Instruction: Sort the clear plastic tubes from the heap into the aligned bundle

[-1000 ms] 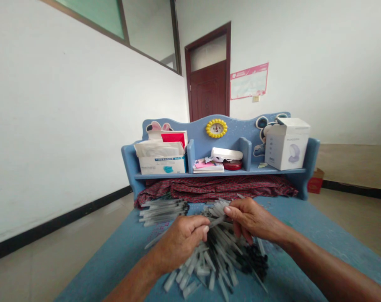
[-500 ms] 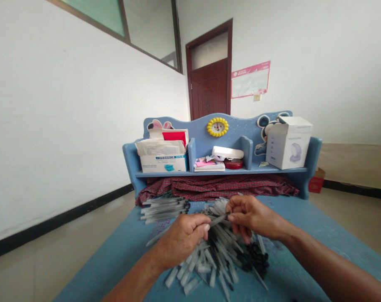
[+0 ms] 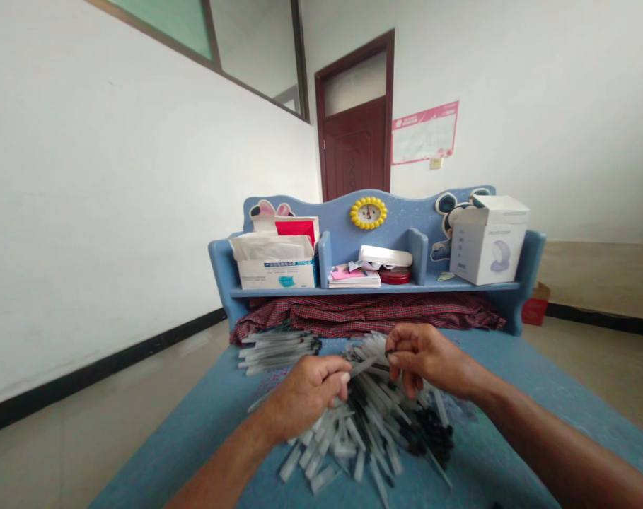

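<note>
My left hand [image 3: 311, 396] pinches the lower end of a slim translucent pen barrel [image 3: 364, 366], which slants up to the right. Between the thumb and fingertips of my right hand [image 3: 427, 362] is a small black pen cap [image 3: 390, 353], slightly apart from the barrel's far end. Below both hands spreads a loose heap of similar barrels [image 3: 347, 438]. Small black pieces [image 3: 435, 433], seemingly caps, are piled at the heap's right side. Farther back on the left, more barrels with dark ends lie in a neat row [image 3: 279, 351].
All this lies on a blue tabletop [image 3: 194, 438]. A checked cloth [image 3: 363, 314] is bunched below the blue shelf [image 3: 326, 288] at the back. The shelf holds a mask box [image 3: 276, 274], papers [image 3: 353, 281], a red tin [image 3: 394, 276] and a white box [image 3: 488, 244].
My hands have drawn slightly apart. A gap now shows between the barrel's end and the black cap, where they met before.
</note>
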`<action>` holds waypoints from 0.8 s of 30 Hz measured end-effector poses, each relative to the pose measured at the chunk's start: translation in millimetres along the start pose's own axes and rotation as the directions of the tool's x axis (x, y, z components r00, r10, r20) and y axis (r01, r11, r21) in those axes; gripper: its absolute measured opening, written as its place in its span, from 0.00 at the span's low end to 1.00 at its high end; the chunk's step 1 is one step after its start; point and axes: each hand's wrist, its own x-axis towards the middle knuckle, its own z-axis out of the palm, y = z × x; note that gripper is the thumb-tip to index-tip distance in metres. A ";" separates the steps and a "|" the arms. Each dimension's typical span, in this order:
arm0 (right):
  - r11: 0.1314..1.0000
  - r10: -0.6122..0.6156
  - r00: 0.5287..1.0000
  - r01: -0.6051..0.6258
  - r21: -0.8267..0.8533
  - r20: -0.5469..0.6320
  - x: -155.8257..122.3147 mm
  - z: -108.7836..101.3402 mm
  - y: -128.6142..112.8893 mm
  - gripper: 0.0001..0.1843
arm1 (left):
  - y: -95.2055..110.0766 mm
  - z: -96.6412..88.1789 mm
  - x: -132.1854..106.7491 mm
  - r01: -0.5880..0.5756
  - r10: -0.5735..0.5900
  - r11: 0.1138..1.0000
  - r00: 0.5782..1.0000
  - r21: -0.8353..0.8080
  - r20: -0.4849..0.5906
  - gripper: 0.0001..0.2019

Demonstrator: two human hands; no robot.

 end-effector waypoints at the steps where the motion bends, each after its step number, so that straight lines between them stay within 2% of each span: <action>1: 0.999 0.001 1.000 -0.002 -0.039 -0.030 1.1 0.6 1.0 0.07 | -0.1 -0.6 0.6 0.008 -0.008 1.000 1.000 -0.004 -0.004 0.14; 5: 0.955 -0.046 0.990 0.005 -0.295 -0.133 3.7 6.7 5.4 0.04 | -1.3 -4.1 2.8 0.028 -0.027 1.000 0.999 0.010 -0.037 0.13; 8: 0.828 -0.205 0.964 0.081 -0.554 -0.166 3.1 12.6 6.2 0.05 | -4.3 -7.0 4.4 0.045 -0.042 0.999 0.994 0.028 -0.099 0.12; 10: 0.741 -0.267 0.951 0.100 -0.664 -0.154 2.7 15.7 6.9 0.06 | -7.1 -8.3 5.3 0.052 -0.048 0.998 0.986 0.022 -0.162 0.12; 13: 0.636 -0.261 0.953 0.050 -0.770 -0.154 3.9 17.5 10.6 0.10 | -10.3 -8.8 6.4 0.053 -0.051 0.999 0.974 0.004 -0.219 0.12; 16: 0.554 -0.263 0.934 -0.061 -0.830 -0.244 7.0 15.2 16.2 0.12 | -9.8 -7.6 7.2 0.064 -0.061 0.998 0.972 0.004 -0.229 0.12; 19: 0.601 -0.283 0.899 -0.105 -0.792 -0.333 10.0 10.0 18.1 0.15 | -5.4 -5.6 6.7 0.071 -0.071 0.997 0.974 -0.005 -0.213 0.11; 22: 0.721 -0.312 0.908 0.035 -0.692 -0.280 10.5 6.4 13.3 0.13 | 1.1 -3.4 4.6 0.071 -0.077 0.997 0.979 -0.037 -0.187 0.11; 24: 0.789 -0.301 0.928 0.113 -0.604 -0.219 9.2 6.8 8.8 0.19 | 5.2 -1.7 2.6 0.062 -0.070 0.997 0.984 -0.055 -0.167 0.11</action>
